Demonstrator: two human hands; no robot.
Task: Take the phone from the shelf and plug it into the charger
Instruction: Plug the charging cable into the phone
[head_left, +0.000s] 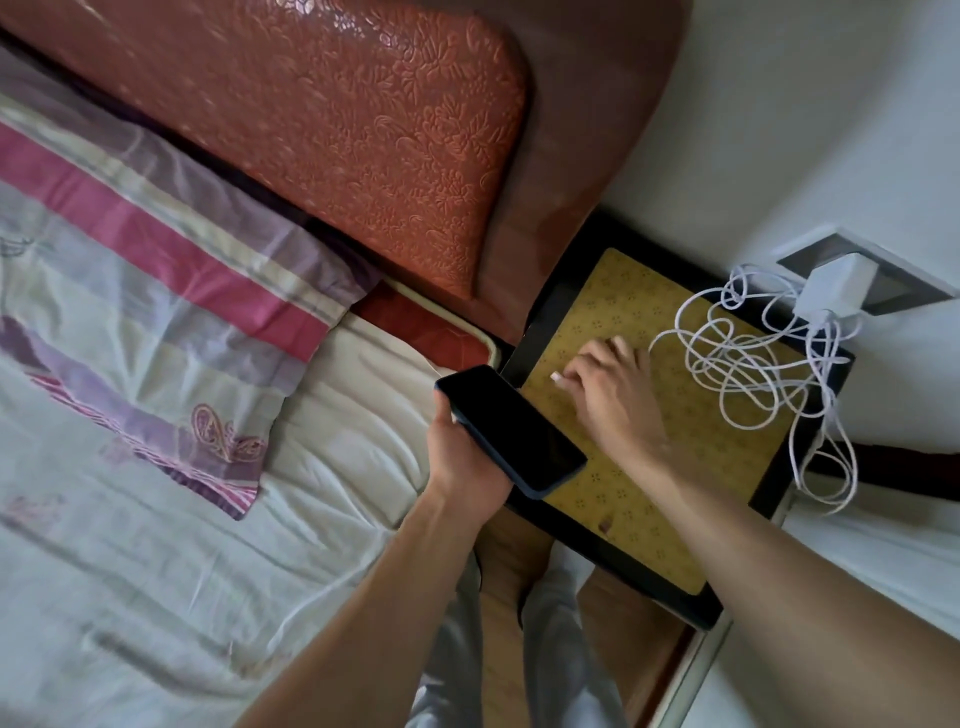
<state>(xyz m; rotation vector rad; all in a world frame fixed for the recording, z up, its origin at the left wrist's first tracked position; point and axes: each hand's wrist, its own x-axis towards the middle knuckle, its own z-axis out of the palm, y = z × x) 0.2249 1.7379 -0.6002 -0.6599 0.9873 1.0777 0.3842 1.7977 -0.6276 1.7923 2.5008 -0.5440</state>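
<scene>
Phone (511, 431), dark and screen-up, gripped in left hand (462, 457), fingers wrapped round its left edge from beneath, held in the air over the gap between bed (182, 545) and worktop (639, 467). Right hand (608, 384) just right of the phone, palm down, fingers loosely spread and empty, hovering over or resting on the yellow patterned worktop; contact hard to judge. White cable (737, 374) in a loose tangle just beyond and right of the right hand's fingertips, not touching them, trailing over the worktop's far-right edge. White charger (836, 288) farther right still, plugged into a grey wall socket (883, 280), cable running from it. Striped pillow (156, 291) well left of the left hand, against a reddish embossed headboard (322, 114).
</scene>
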